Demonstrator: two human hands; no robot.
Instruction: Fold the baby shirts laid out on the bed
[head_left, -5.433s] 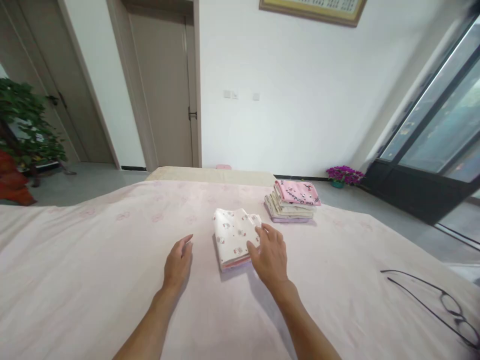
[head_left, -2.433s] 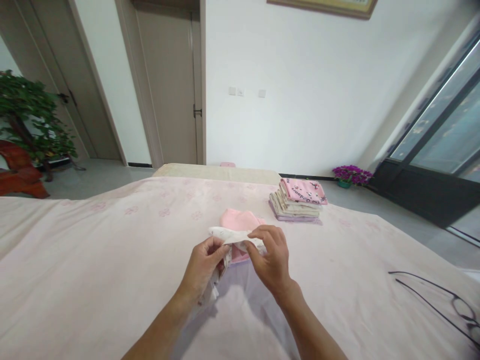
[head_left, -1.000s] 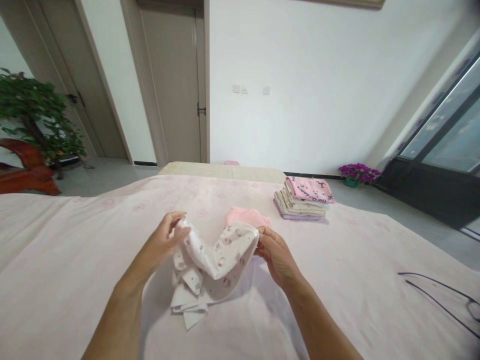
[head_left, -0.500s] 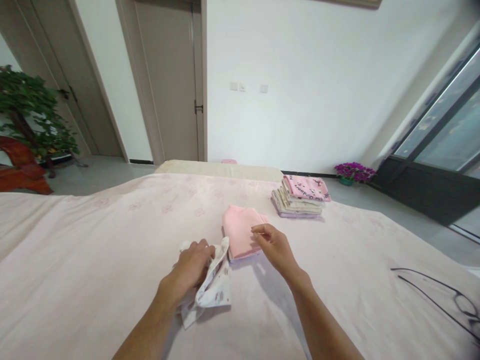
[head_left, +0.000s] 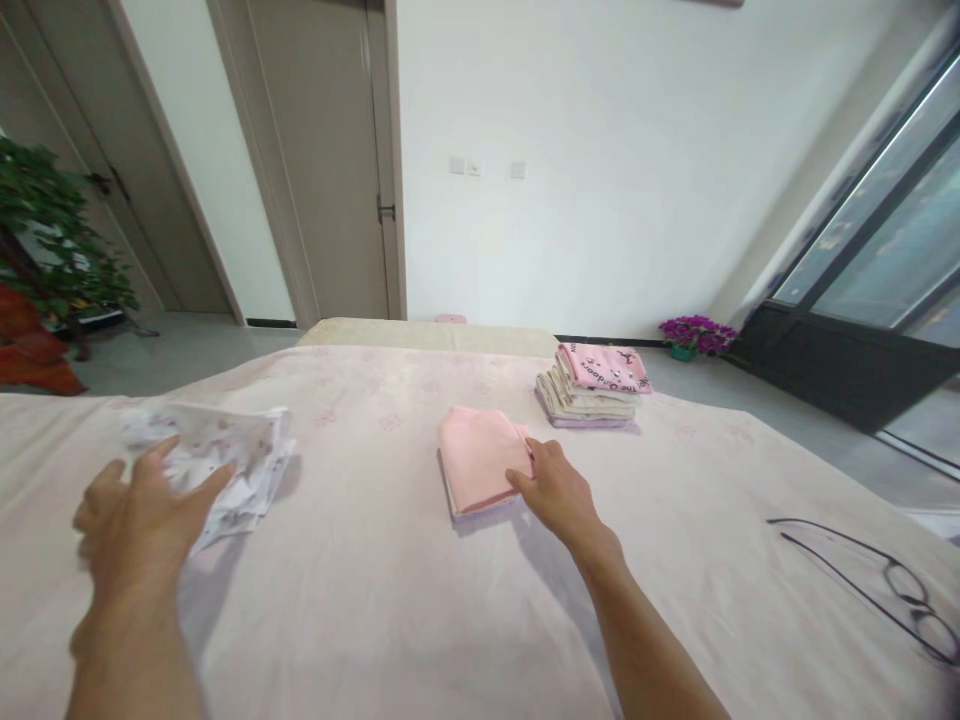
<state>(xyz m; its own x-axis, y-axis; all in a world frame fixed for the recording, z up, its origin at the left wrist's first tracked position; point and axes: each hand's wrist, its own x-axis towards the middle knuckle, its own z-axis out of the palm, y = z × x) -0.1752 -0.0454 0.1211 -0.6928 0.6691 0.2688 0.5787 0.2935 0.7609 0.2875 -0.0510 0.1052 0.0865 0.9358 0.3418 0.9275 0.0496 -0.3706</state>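
My left hand [head_left: 146,510] is at the left with its fingers spread and blurred by motion. Just beyond it a crumpled white printed cloth [head_left: 255,465] lies on or slightly above the bedspread; which one I cannot tell. My right hand [head_left: 559,490] grips the right edge of a folded pink cloth [head_left: 480,455], thumb on top and fingers round the side. The pink cloth lies flat in the middle, with pale folded fabric showing under its front edge.
Behind and to the right stands a stack of folded clothes [head_left: 592,400], a pink printed one on top. Black-framed glasses [head_left: 892,580] lie at the right on the pale pink bedspread [head_left: 360,620]. Purple flowers [head_left: 697,335] stand on the floor by the wall.
My left hand has swung left, and the white cloth has moved from beside the pink one to the far left. My right hand has closed on the pink cloth's edge.
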